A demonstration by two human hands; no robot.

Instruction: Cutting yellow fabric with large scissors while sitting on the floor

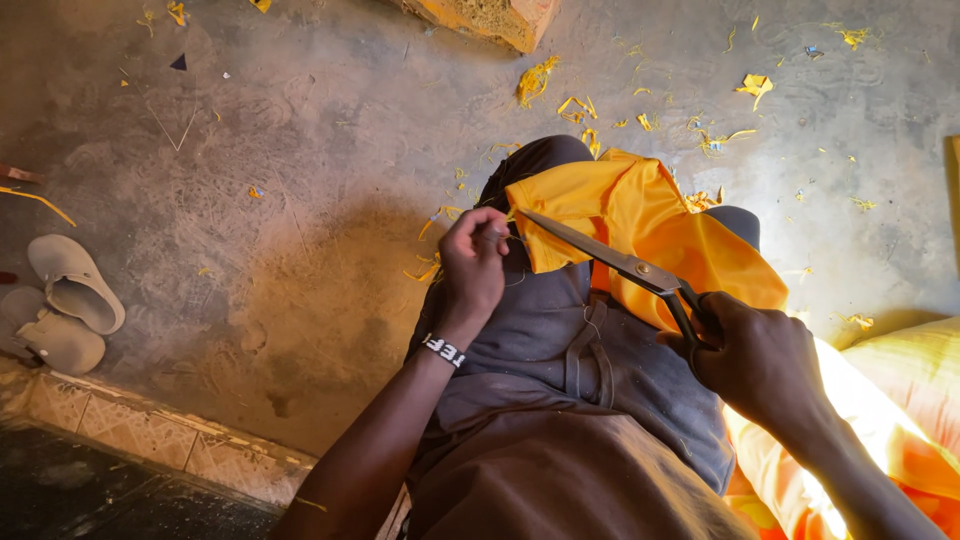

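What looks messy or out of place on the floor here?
Yellow fabric scraps lie scattered across the dusty concrete floor beyond the knees, matching the yellow cloth under the scissors. Nothing else stands out.

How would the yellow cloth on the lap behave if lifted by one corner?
Probably floppy: the cloth drapes and folds over the knees. Likely light, since the left hand holds its edge by the fingertips. It looks smooth and slightly shiny, so it may slide against the scissors in the right hand.

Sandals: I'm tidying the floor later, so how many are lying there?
2, both pale, side by side at the left edge of the floor: one sandal nearer the middle, the other sandal partly cut off by the frame. More may lie out of view.
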